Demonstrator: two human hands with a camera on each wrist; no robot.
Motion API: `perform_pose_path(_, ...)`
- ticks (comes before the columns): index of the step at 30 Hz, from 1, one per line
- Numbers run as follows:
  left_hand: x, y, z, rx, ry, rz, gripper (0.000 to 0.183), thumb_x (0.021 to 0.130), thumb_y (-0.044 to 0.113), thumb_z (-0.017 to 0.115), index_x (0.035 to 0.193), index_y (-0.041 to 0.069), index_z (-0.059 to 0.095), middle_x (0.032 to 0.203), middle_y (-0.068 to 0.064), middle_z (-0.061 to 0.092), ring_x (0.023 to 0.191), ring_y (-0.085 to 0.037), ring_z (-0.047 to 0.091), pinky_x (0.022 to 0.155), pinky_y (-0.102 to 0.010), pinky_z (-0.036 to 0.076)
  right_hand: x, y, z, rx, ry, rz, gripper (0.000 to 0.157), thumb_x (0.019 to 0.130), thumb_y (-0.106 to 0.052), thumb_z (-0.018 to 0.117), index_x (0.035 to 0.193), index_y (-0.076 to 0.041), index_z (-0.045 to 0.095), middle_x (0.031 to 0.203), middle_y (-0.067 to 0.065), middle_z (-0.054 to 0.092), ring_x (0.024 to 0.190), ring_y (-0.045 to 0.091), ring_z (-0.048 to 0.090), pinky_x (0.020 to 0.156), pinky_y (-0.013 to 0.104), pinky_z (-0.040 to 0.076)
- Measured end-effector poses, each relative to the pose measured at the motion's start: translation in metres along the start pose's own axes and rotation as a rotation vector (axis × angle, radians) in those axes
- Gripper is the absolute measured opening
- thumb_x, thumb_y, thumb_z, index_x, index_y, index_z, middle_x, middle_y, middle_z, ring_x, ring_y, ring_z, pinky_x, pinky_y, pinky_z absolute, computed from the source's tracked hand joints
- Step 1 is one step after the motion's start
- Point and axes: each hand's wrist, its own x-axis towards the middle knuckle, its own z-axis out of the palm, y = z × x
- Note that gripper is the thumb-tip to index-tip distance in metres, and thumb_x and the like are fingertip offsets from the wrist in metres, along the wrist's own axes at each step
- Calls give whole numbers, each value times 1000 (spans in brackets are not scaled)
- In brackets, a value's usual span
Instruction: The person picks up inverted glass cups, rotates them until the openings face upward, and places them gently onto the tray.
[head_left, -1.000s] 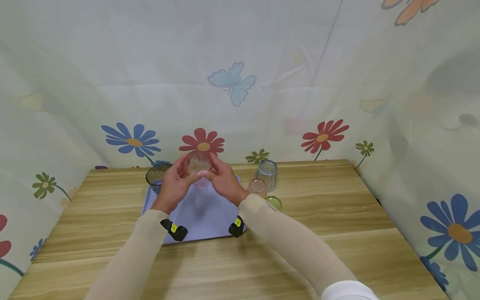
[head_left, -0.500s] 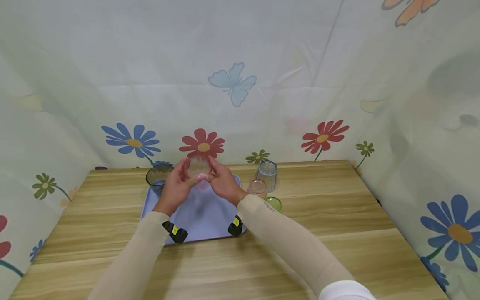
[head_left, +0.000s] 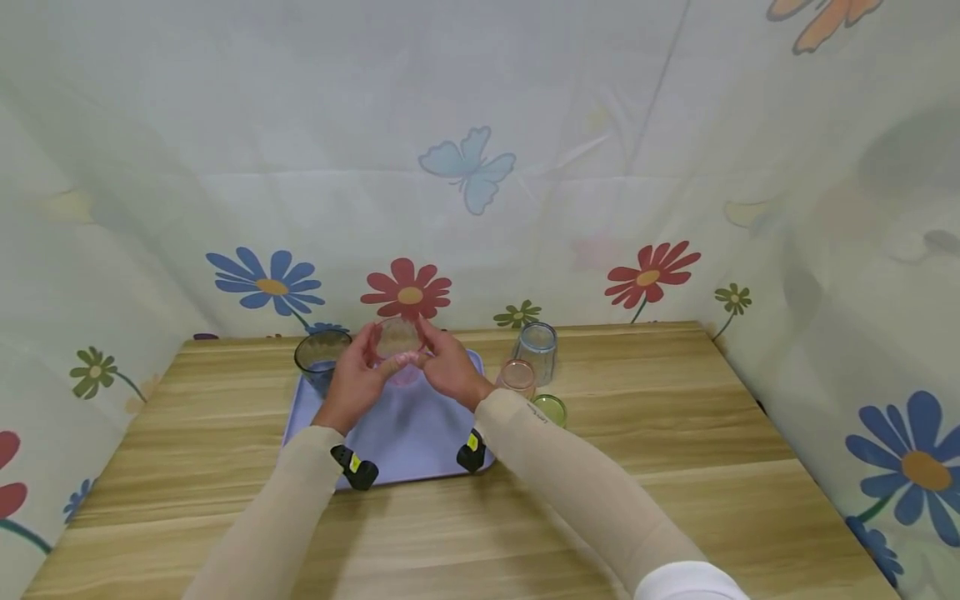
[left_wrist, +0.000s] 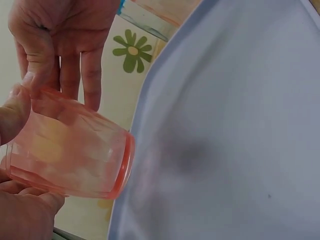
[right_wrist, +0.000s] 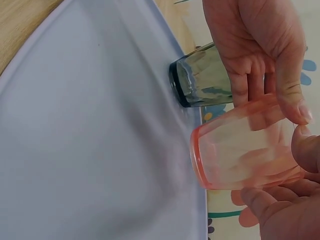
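Note:
Both hands hold a translucent pink glass [head_left: 399, 337] over the far part of a lavender tray [head_left: 408, 442]. My left hand [head_left: 354, 381] grips it from the left and my right hand [head_left: 453, 368] from the right, thumbs meeting on the near side. Seen from the left wrist, the pink glass [left_wrist: 75, 150] has its thick base turned down to the tray and its rim between the fingers. A dark grey glass [head_left: 320, 357] stands mouth up on the tray's far left, just beyond the left hand; the right wrist view shows this grey glass [right_wrist: 202, 77] too.
Right of the tray, on the wooden table [head_left: 637, 417], stand a bluish glass [head_left: 537, 350], a peach glass [head_left: 517, 375] and a green glass [head_left: 551, 408], the latter partly behind the right forearm. A flower-printed curtain [head_left: 480, 233] hangs at the table's back edge.
Both hands have come down slightly with the pink glass, closer to the tray. The other glasses and the tray stay where they were.

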Motion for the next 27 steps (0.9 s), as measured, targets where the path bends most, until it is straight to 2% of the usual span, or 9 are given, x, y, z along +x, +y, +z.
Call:
perform_pose_path(6,-1,-3,0,15,8,-10,94,98,33,73,167,8,16,173,-13,29,159,-36,32,127,-55,32,0,0,1,-14,-24,-5,67,103,-8,62,163,-7,32,159,16,51,153,29,43,125,45,38)
perform_pose_path(12,-2,-5,0,1,7,-30,97,98,34,73,168,6,13,173,-15,26,160,-36,28,129,-55,30,2,2,3,-15,-40,0,67,103,-8,61,163,-5,30,162,18,47,154,30,41,125,45,38)
perform_pose_path(17,-1,-6,1,2,15,-33,97,97,35,74,168,6,13,173,-15,26,160,-36,29,129,-55,30,3,2,3,-20,-42,1,66,104,-8,60,163,-5,31,161,17,48,154,29,40,126,45,37)
perform_pose_path(27,0,-12,0,19,21,-14,93,99,28,72,167,3,14,172,-18,27,157,-38,34,128,-55,31,3,7,6,-26,-54,43,64,105,-10,60,163,-6,33,167,13,41,155,29,40,125,43,38)
